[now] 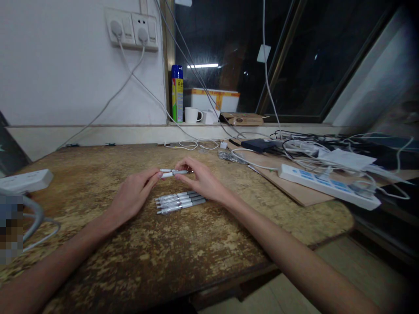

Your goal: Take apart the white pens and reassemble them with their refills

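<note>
Currently | we pinch at least one pen (167,175), left hand (132,192) and right hand (203,178) nearly closed | pen row (178,202): our side, axis crosswise, right hand nearer

Worn table (131,257) | pens (180,202) side by side | brown board (286,188) | crumpled plastic (231,157)

You can make out the Chinese characters 杀虫 on the yellow label (180,86) of the spray can (177,98) by the window; the white mark on its blue cap (177,70) (tiny from your viewpoint) is unreadable.
</note>
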Tool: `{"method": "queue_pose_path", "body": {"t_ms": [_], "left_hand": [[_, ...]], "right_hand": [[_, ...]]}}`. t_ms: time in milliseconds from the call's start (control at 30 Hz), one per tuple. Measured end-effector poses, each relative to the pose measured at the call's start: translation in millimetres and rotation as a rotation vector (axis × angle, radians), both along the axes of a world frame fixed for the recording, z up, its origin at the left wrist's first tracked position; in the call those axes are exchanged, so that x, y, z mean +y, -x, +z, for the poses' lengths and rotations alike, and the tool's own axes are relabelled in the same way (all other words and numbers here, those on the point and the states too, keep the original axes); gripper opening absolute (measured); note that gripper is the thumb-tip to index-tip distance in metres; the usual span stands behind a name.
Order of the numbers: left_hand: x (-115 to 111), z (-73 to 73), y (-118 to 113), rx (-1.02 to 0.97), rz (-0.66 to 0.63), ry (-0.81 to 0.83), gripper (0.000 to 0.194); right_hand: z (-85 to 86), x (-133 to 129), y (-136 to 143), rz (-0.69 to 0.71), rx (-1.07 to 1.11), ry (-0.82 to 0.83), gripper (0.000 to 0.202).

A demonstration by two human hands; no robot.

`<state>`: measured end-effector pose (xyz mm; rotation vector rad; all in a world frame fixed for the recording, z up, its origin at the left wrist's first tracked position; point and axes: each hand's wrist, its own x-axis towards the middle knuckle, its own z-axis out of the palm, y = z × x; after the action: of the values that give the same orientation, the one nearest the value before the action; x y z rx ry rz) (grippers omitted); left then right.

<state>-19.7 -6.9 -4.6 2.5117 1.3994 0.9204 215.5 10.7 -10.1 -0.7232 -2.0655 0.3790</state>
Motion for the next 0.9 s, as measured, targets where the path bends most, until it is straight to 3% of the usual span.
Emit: {"method": "queue_pose_path", "body": {"t_ms": [133,300,533,767,900], "left_hand": [[-1.2,-0.9,-0.5,0.003,-0.011,0.016,0.041],[-1.0,-1.0,-2.1,-0.001,-0.018,0.013,0.041],[-1.4,1.5,-2.2,0.015,-0.012,0.007,0.042],[-1.0,1.5,-2.9,-0.024,-0.048,0.001,0.039],[-0.5,0.8,-1.4,-0.028,-0.042,-0.013,0.041]], "right_hand": [[0.8,-1.7,0.7,-0.003,-0.055,0.128,0.03],[0.0,0.7,0.7,0.044,0.029,0.08,0.008],[-0.1,-1.9,2.9,0.056,0.023,0.195,0.023],[1.9,2.0,2.7,0.101,0.127,0.135,0.009],[4.2,0.6,4.6,0.085,0.145,0.12,0.013]]}}
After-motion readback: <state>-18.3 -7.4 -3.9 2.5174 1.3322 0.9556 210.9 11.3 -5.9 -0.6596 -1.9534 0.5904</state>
